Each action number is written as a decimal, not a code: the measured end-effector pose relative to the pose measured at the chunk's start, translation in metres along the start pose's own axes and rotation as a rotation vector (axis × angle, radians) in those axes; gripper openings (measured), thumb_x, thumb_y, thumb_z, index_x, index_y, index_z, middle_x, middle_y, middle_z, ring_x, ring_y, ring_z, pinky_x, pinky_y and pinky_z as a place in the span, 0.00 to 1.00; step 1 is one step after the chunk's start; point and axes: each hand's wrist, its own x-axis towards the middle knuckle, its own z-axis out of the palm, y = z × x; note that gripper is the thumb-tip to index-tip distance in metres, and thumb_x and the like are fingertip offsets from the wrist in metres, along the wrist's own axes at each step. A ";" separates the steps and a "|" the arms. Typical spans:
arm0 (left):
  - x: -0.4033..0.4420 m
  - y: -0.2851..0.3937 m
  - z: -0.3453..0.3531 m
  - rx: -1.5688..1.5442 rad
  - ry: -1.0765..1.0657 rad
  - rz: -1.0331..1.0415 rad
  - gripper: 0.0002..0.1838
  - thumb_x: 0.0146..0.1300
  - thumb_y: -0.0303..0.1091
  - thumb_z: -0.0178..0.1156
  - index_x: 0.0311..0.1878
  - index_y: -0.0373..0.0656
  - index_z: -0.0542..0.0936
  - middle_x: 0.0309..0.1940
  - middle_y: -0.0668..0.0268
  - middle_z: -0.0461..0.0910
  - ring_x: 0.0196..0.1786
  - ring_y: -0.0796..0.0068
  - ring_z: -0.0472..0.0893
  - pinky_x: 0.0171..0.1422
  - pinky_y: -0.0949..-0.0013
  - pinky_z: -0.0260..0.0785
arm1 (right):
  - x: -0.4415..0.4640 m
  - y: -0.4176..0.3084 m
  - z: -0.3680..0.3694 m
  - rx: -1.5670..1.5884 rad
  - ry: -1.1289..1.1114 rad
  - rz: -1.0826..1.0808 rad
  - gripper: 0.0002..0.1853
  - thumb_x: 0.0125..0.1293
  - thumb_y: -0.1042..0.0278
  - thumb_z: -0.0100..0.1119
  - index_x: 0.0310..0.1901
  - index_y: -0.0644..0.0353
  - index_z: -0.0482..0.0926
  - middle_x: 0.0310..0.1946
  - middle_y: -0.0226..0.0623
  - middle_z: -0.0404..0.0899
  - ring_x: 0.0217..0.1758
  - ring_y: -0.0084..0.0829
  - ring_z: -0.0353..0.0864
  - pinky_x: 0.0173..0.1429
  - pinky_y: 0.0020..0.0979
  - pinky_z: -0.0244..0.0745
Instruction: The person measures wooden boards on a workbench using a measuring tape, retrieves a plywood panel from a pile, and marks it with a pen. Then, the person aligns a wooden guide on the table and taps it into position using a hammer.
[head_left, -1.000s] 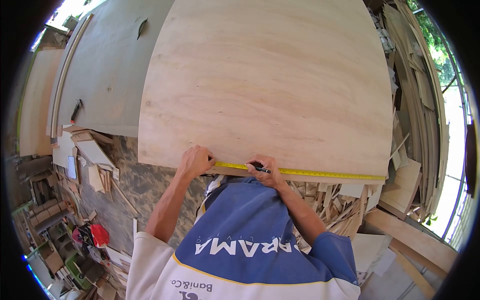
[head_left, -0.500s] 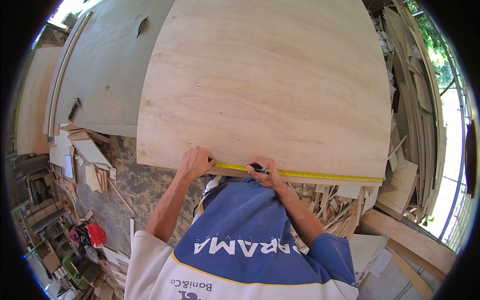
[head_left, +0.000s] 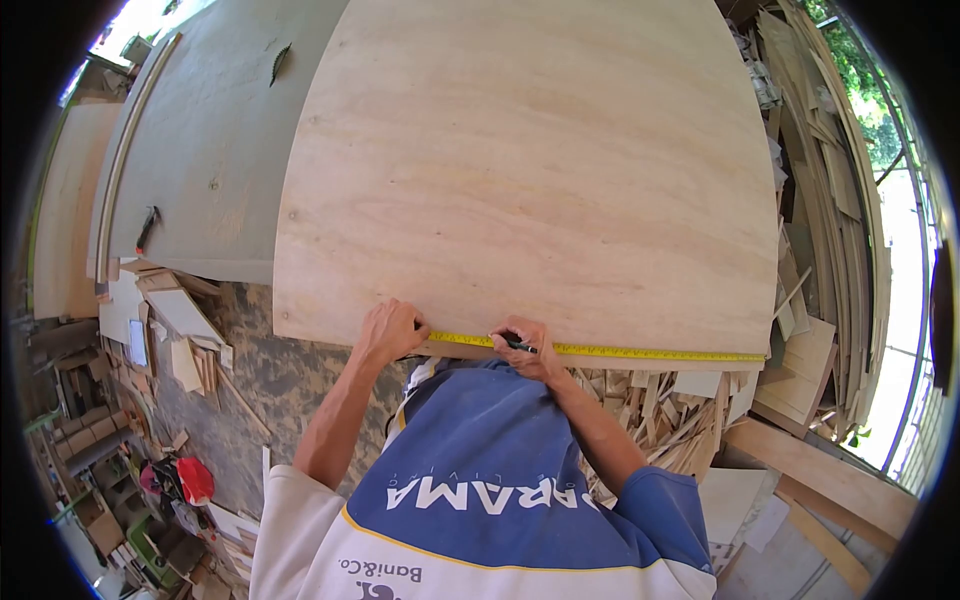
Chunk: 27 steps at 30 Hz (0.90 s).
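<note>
A broad pale plywood sheet (head_left: 530, 180) lies in front of me. Along its near edge stretches a yellow tape measure (head_left: 650, 352), reaching close to the right corner. My left hand (head_left: 393, 330) is closed around the tape's left end at the edge, on a dark part mostly hidden by the fingers. My right hand (head_left: 527, 348) rests at the same edge, fingers closed on a dark pen (head_left: 520, 346), right beside the tape.
At left, a grey-green board (head_left: 215, 150) carries a dark tool with a red end (head_left: 147, 230) and a long wooden strip (head_left: 135, 150). Offcuts (head_left: 185, 310) lie on the floor. Stacked wood strips (head_left: 835, 220) stand at right, with more scraps near my right arm.
The view has shifted slightly. Both hands keep their places at the sheet's edge, and the pen in my right hand has tilted a little.
</note>
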 end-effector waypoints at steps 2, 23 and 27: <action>0.000 0.003 -0.002 -0.006 -0.016 -0.020 0.10 0.47 0.37 0.60 0.29 0.46 0.86 0.22 0.52 0.80 0.31 0.50 0.80 0.39 0.57 0.73 | 0.001 -0.003 -0.001 -0.001 -0.008 0.008 0.08 0.62 0.66 0.61 0.33 0.63 0.79 0.24 0.34 0.77 0.27 0.23 0.75 0.33 0.26 0.70; -0.008 0.008 0.005 -0.166 -0.067 0.137 0.11 0.56 0.39 0.55 0.36 0.45 0.82 0.29 0.56 0.81 0.37 0.51 0.79 0.43 0.54 0.70 | -0.094 0.013 -0.119 0.745 1.617 0.430 0.13 0.66 0.60 0.52 0.42 0.62 0.75 0.28 0.29 0.71 0.19 0.17 0.57 0.19 0.23 0.50; -0.001 0.018 0.011 -0.264 -0.112 0.212 0.13 0.57 0.41 0.57 0.38 0.41 0.82 0.30 0.56 0.82 0.35 0.58 0.81 0.41 0.61 0.70 | -0.076 0.005 -0.128 0.553 1.512 0.272 0.15 0.68 0.55 0.55 0.39 0.60 0.75 0.27 0.27 0.71 0.16 0.16 0.55 0.18 0.22 0.49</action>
